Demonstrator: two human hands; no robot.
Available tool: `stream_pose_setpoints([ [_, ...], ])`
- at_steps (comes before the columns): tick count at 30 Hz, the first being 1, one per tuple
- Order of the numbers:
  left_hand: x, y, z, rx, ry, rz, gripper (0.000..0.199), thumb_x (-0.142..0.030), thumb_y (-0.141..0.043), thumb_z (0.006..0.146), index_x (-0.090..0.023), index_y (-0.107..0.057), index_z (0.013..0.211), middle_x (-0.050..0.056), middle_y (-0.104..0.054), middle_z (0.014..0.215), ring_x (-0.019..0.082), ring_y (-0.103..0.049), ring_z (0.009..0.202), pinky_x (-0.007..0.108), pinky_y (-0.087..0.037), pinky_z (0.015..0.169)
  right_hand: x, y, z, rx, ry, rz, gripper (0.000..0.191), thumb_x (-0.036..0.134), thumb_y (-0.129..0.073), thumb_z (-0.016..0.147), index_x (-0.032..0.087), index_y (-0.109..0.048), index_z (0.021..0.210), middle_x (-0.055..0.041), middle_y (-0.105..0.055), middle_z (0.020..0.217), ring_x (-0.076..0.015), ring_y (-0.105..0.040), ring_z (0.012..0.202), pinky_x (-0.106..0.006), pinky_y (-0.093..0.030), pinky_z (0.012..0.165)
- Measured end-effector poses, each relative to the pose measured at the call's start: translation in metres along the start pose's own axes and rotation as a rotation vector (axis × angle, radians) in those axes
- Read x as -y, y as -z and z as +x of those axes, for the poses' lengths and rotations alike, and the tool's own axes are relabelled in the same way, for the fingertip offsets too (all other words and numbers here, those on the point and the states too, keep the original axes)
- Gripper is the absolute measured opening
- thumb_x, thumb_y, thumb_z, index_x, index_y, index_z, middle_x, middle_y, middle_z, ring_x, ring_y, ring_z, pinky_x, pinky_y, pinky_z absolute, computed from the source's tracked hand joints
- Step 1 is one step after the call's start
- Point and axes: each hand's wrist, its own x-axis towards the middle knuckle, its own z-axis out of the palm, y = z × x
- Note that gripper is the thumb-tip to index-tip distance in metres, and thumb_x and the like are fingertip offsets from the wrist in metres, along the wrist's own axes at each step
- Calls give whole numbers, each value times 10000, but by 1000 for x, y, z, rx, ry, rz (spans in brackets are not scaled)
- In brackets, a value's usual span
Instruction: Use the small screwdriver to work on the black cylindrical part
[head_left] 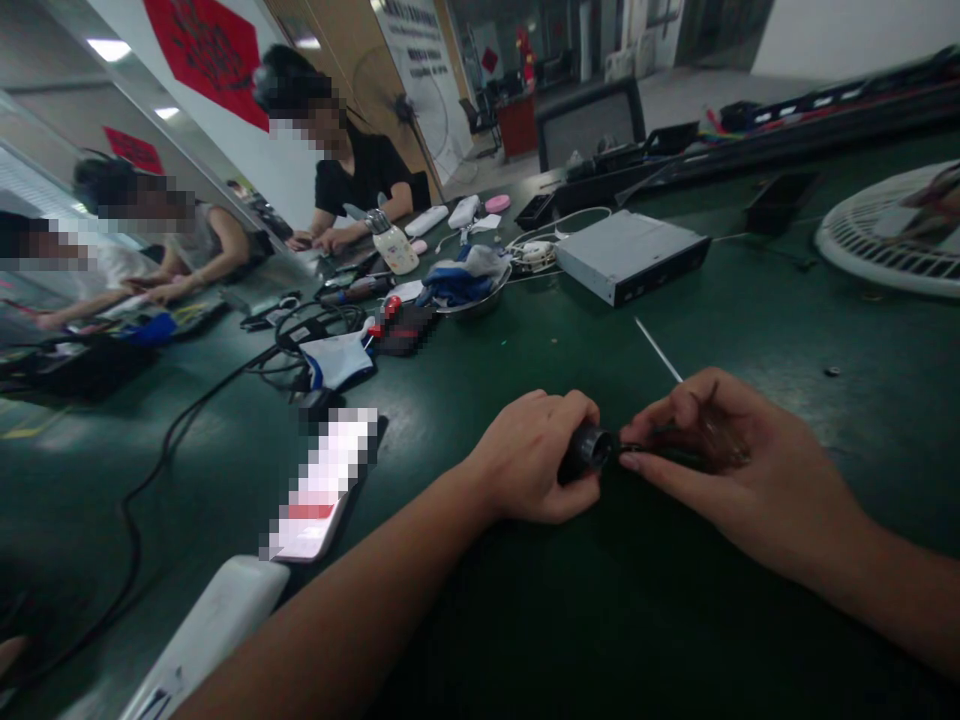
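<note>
Wall lettering [421, 42], red poster [206, 50], both unreadable

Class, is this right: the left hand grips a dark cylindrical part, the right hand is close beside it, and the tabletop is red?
Not quite: the tabletop is green, not red, as the head view shows. The left hand does grip a dark cylindrical part, the right hand close by.

The scene is dim, with ceiling lights [109, 50] glowing at upper left and soft glare on the green tabletop [420, 385], which darkens almost to black toward the bottom. Pixelation covers the bright phone screen [330, 480]; the left background blurs, and wide-angle distortion stretches the edges.
</note>
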Motion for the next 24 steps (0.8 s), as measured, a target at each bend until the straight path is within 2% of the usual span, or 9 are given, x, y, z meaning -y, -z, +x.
stream_pose_setpoints([
  [4,1,1,-1,11,1,-5,301,-292,-582,770,-186,-485,1035,46,-628,920,181,-557,774,329,-434,705,-1,-1,-2,-9,34,-31,371,259,-805,777,270,-438,827,-3,-706,952,-230,-706,966,-417,-589,885],
  [8,2,-1,-2,-13,-17,1,258,-332,-599,838,-189,-495,1025,42,-647,927,172,-581,777,323,-433,714,-2,-3,-4,-30,60,-16,364,247,-795,788,270,-434,823,-1,-705,956,-226,-707,977,-413,-590,896],
  [17,5,-4,-4,-52,-79,18,268,-381,-595,886,-189,-516,1055,42,-675,941,171,-633,842,314,-440,743,-3,-2,-5,-59,55,-38,376,253,-806,772,273,-434,823,-1,-705,927,-235,-716,940,-411,-597,850],
  [24,3,-5,-4,-87,-169,85,247,-427,-537,927,-190,-550,994,31,-697,875,157,-643,807,316,-426,712,-4,2,-3,-20,18,-66,389,271,-813,756,270,-432,835,13,-681,898,-218,-706,915,-355,-591,771],
])
